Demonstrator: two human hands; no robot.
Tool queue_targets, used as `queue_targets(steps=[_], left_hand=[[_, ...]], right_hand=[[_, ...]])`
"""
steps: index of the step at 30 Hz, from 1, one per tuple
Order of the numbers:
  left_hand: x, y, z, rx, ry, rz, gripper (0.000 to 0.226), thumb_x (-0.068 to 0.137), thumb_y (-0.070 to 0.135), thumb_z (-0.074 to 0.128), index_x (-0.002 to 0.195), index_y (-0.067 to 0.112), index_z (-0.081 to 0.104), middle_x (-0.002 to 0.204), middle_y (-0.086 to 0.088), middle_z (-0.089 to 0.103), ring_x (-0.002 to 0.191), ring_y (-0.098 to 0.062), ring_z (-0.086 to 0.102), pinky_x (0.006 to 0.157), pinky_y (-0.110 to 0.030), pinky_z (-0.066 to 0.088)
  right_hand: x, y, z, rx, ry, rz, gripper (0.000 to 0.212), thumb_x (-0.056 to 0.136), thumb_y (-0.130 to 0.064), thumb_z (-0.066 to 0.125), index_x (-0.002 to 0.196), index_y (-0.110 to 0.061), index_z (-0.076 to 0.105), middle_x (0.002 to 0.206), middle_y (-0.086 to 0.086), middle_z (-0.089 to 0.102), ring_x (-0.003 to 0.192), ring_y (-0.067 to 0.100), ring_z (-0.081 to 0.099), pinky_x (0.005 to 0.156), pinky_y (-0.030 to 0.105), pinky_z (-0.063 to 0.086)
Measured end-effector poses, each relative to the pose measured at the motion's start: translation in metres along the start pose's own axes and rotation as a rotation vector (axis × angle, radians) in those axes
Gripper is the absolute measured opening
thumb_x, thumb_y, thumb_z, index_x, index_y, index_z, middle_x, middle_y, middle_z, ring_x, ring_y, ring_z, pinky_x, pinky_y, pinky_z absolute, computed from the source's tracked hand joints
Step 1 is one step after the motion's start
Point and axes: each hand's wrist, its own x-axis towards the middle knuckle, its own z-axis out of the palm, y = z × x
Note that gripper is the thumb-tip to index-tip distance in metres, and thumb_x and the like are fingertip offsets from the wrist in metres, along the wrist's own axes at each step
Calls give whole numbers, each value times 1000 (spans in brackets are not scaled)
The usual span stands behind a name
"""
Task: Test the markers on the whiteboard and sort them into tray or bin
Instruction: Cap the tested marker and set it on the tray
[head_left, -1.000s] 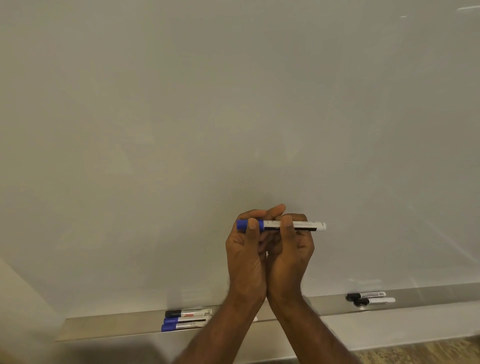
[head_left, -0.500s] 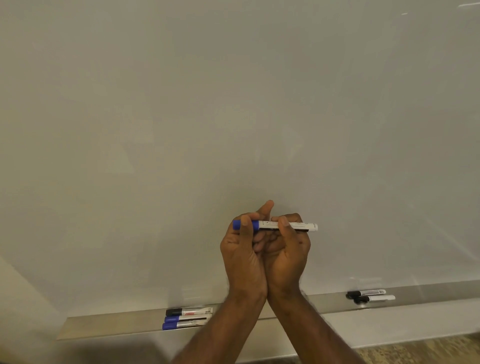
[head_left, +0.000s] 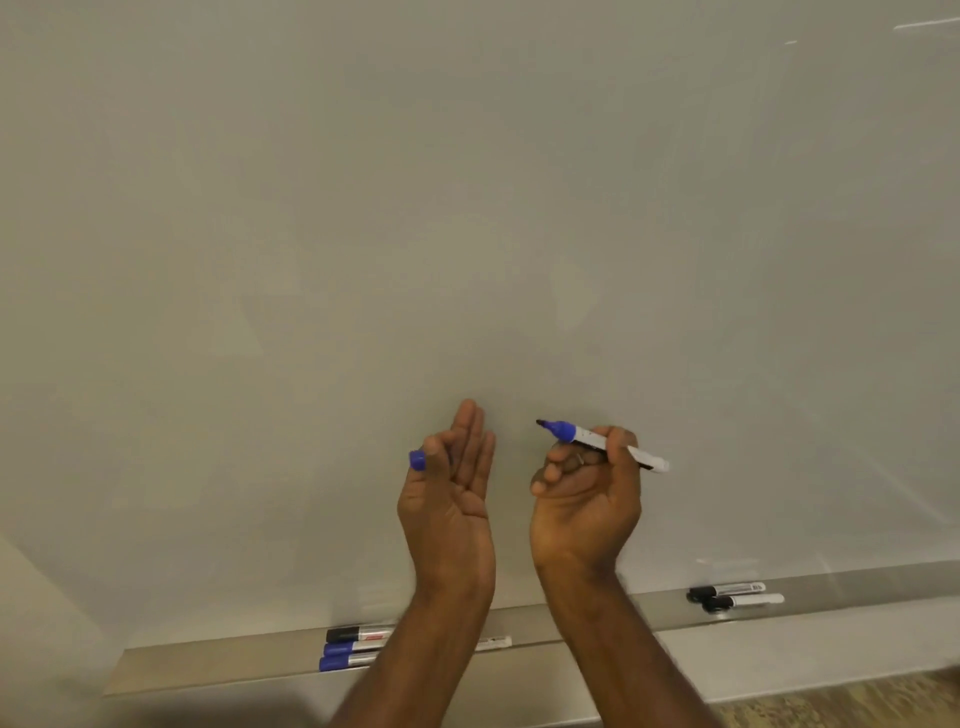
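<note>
Half a second ago both hands were pressed together around one capped blue marker held level before the whiteboard (head_left: 467, 208). Now the hands have drawn apart and the cap is off.

The right hand (head_left: 584, 499) grips the blue marker (head_left: 602, 442) with its fingers (head_left: 558, 457) curled round the white barrel. The marker lies tilted, its bare dark tip up and to the left of those fingers, near the board; whether the tip touches the surface cannot be told. The white tail end sticks out down and to the right past the hand.

The left hand (head_left: 449, 493) pinches the blue cap (head_left: 417, 460) between thumb and forefinger at its left edge, while the other fingers (head_left: 470, 441) stand straight, pointing up. The cap sits well apart from the marker, with a gap of bare board between the two hands.

Below the hands runs the metal tray (head_left: 208, 670) at the foot of the board. Under the left forearm lie a black-capped marker (head_left: 358, 634) and two blue-capped markers (head_left: 348, 654), stacked side by side, partly hidden by the arm. The end of another white barrel (head_left: 496, 643) shows just right of that arm. Below and to the right of the right hand, two black-capped markers (head_left: 735, 596) lie side by side in the tray.
</note>
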Motion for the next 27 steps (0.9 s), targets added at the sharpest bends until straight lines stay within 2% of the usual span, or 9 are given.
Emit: queue_targets(steps=[5,8,12,14,16,18,20,23,27], left_hand=[[8,25,15,335,-293,272,18,101,14,49,88,6,57,110,-21,74,113,-39,67,91,-42,57],[17,50,37,535,-443,490,23,99,20,49,80,10,57,102,-16,76,109,-38,69,92,-52,55],[22,87,82,711,-604,749,31,100,21,51,81,44,62,93,-9,77,112,-32,69,97,-48,50],[30,105,105,767,-706,899,27,100,18,51,88,40,62,99,-7,77,118,-29,66,102,-46,48],[43,123,128,891,-780,1091,17,100,18,50,93,21,66,112,-5,74,130,-26,59,113,-52,38],[60,144,152,1084,-800,1333,23,100,21,50,105,8,70,130,-5,67,140,-25,48,119,-58,25],[78,168,176,1221,-768,1501,32,101,25,50,123,7,67,145,-7,56,147,-25,38,120,-59,19],[99,202,210,1301,-662,1606,42,103,29,48,140,10,56,157,-9,42,151,-25,28,123,-57,14],[121,235,257,1467,-541,1720,54,106,40,39,152,13,41,164,-6,30,154,-25,19,125,-56,8]], right_hand=[[26,-33,20,-83,-201,-148,18,99,-23,42,91,-12,54,59,6,60,47,19,57,39,21,42],[36,-53,42,-147,-303,-184,19,99,-21,44,98,-10,60,66,12,63,52,21,58,41,25,45],[47,-73,75,-204,-387,-254,17,97,-18,49,97,-13,65,69,11,65,55,21,60,44,27,48],[56,-85,94,-206,-424,-302,18,95,-17,51,92,-17,69,70,12,65,56,22,60,45,28,49],[68,-98,116,-208,-461,-361,18,95,-16,52,91,-17,69,70,12,66,56,22,60,46,28,49],[80,-111,137,-202,-493,-433,15,95,-14,52,94,-12,67,71,10,67,60,21,63,51,29,52],[93,-124,158,-194,-516,-501,12,95,-13,53,95,-9,65,76,8,67,66,20,65,60,32,54],[111,-146,191,-185,-575,-597,12,96,-13,52,96,-9,64,82,4,69,74,22,67,76,39,54],[130,-174,238,-190,-640,-732,23,99,-17,45,95,-5,64,86,5,70,79,28,70,84,42,52]])
